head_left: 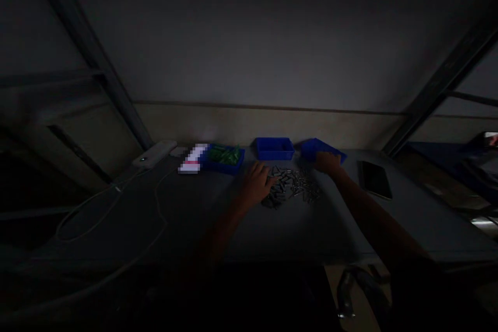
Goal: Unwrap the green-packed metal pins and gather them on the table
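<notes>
Probably for easy reach, the metal pieces (293,185) lie loosely piled on the table (187,218) between the loosely spread left hand (255,185) and the right hand (329,163), which seems to pinch a blue tray (311,149) at its near side, likely explaining why that tray sits tilted.

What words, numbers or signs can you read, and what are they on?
None can be read.
Pale sheet: pixelated, so any print is unreadable.
White box: any marks are too small and dark.
Blue trays: too dark to make out any label.
Metal pieces: too small to tell.
</notes>
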Motion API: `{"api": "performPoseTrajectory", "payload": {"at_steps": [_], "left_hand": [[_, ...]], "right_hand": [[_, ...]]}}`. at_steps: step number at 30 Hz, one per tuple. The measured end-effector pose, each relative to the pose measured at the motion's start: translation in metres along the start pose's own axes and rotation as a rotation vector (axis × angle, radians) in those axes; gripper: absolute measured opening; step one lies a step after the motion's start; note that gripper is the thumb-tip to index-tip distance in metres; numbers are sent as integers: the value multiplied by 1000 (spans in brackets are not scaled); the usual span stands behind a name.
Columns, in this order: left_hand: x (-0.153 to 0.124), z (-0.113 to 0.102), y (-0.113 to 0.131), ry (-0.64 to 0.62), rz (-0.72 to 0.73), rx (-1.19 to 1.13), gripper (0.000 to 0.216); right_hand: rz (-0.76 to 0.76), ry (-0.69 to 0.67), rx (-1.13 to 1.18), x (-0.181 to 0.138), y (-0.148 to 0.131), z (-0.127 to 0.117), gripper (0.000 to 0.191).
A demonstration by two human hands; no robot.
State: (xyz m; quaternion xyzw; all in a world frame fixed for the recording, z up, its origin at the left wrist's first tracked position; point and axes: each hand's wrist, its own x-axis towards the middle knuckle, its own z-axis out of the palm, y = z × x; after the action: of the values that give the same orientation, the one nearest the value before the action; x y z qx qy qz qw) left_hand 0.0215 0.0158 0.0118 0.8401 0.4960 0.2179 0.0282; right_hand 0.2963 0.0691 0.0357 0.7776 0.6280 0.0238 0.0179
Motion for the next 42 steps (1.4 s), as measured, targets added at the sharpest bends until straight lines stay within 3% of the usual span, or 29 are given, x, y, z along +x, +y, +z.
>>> {"api": "performPoseTrajectory", "payload": {"at_steps": [5, 11, 16, 19, 24, 27, 29, 32, 38, 42], "left_hand": [[-23, -12, -26, 175, -36, -1, 29], [-17, -9, -3, 204, 147, -149, 18], [-10, -15, -2, 226, 131, -210, 18], [-11, -27, -29, 289, 58, -185, 19], [-11, -49, -100, 521, -87, -92, 22], [-10, -52, -136, 578, -190, -20, 28], [-9, -48, -147, 553, -221, -15, 35], [-8, -41, -146, 478, -210, -5, 40], [-7, -30, -108, 451, -250, 11, 44], [-5, -21, -94, 481, -281, -12, 44]], "right_hand": [[-44, -4, 21, 20, 10, 5, 34], [-47, 16, 79, 22, -1, 11, 43], [-87, 75, 120, 18, -10, 14, 45], [-78, 96, 121, 16, -12, 15, 43], [-68, 129, 123, 18, -18, 17, 41], [-80, 138, 119, 22, -21, 18, 41], [-102, 139, 117, 25, -20, 18, 41], [-121, 166, 122, 27, -18, 17, 43], [-311, 302, 175, 24, -42, 7, 59], [-435, 204, 184, 30, -63, 3, 53]]}}
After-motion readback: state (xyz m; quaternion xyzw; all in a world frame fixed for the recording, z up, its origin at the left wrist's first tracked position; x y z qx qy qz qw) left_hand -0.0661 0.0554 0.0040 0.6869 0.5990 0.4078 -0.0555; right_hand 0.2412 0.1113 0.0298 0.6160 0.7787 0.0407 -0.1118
